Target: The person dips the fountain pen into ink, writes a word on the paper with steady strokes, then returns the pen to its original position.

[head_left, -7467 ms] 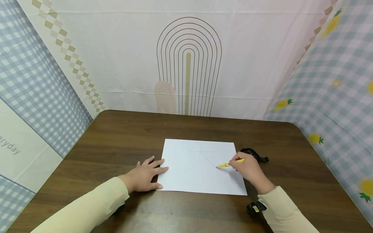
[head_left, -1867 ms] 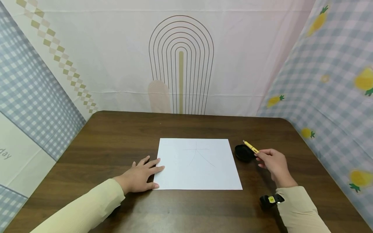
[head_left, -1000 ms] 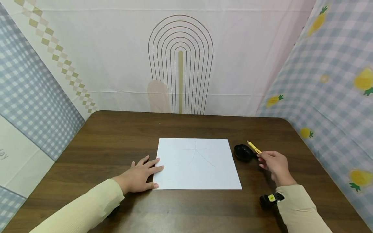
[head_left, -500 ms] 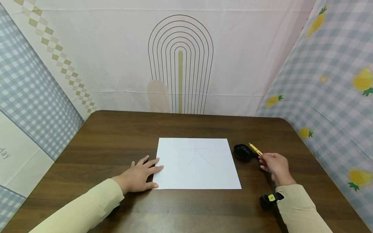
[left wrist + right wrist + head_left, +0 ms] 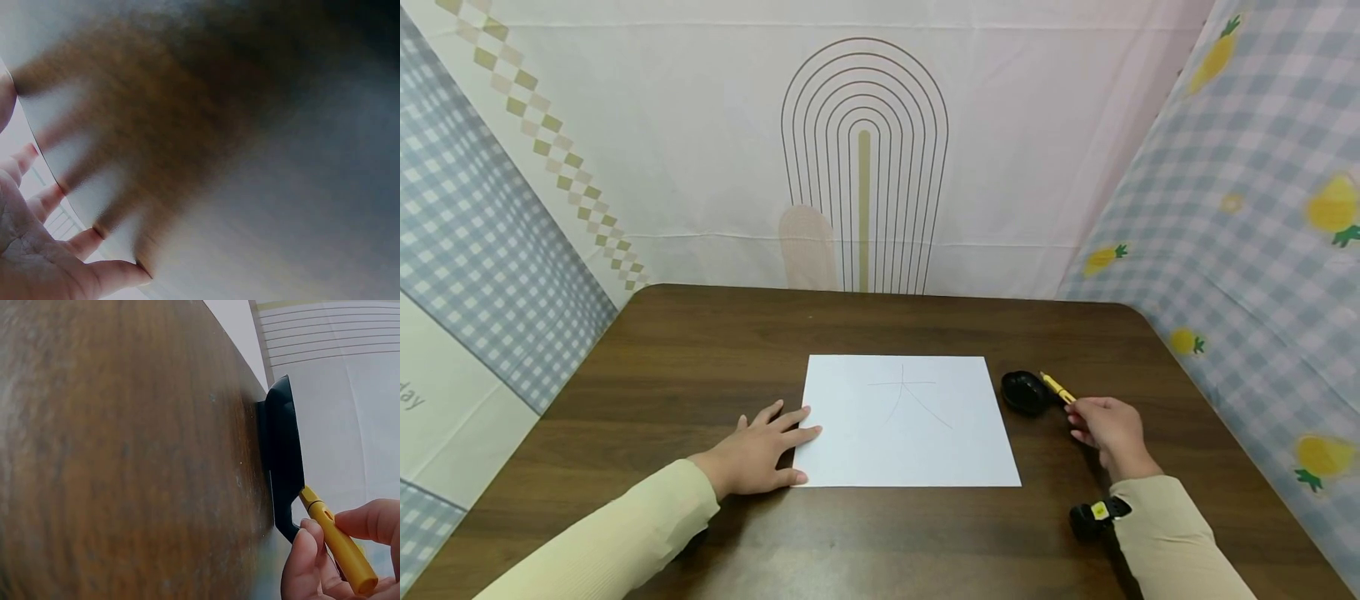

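Observation:
A white sheet of paper (image 5: 910, 458) lies on the table, bearing a few thin drawn strokes: an upright line, a crossbar and two spreading legs. My left hand (image 5: 756, 454) rests flat with spread fingers, fingertips on the sheet's left edge. Off the sheet's right side, my right hand (image 5: 1108, 429) pinches a yellow pen (image 5: 1057, 387) between thumb and fingers, its tip pointing away. The pen tip is close to a black spoon-shaped dish (image 5: 1024, 393); in the right wrist view the pen (image 5: 344, 547) meets the dish's rim in outline, but I cannot tell whether they touch.
The brown wooden table (image 5: 880, 533) has rounded far corners. A white cloth (image 5: 700, 150) printed with arches hangs behind it, and blue checked cloth (image 5: 1247, 275) hangs at the right. A black wrist device (image 5: 1090, 517) sits by my right sleeve.
Earlier my right hand had the pen on the sheet, at the end of the right leg stroke. It has moved right, beside the dish, and lowered slightly. My left hand stays put.

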The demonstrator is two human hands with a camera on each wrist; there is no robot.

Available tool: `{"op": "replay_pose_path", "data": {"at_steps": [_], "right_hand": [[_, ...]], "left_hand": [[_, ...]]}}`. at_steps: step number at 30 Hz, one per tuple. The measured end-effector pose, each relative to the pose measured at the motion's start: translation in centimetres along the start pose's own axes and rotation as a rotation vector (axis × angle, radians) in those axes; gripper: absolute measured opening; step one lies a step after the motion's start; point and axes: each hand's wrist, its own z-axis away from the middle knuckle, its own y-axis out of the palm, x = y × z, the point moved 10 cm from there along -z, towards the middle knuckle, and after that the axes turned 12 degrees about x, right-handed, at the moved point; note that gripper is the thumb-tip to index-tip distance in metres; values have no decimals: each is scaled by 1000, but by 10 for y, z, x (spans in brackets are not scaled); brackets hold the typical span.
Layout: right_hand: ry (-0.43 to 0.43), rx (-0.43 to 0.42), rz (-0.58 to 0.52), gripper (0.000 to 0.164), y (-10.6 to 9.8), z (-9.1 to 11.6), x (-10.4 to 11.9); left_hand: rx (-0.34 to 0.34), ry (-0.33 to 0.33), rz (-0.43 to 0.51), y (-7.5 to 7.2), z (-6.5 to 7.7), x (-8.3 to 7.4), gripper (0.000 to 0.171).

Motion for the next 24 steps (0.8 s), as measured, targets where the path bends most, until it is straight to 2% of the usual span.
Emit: {"op": "replay_pose_path", "data": {"at_steps": [15,24], "right_hand": [[8,28,41,23,2,0,-3],[3,58,130,27,2,1,-3]], "left_hand": [[-1,5,5,-1,0,-2,63],[-1,8,4,-1,0,-2,64]]}}
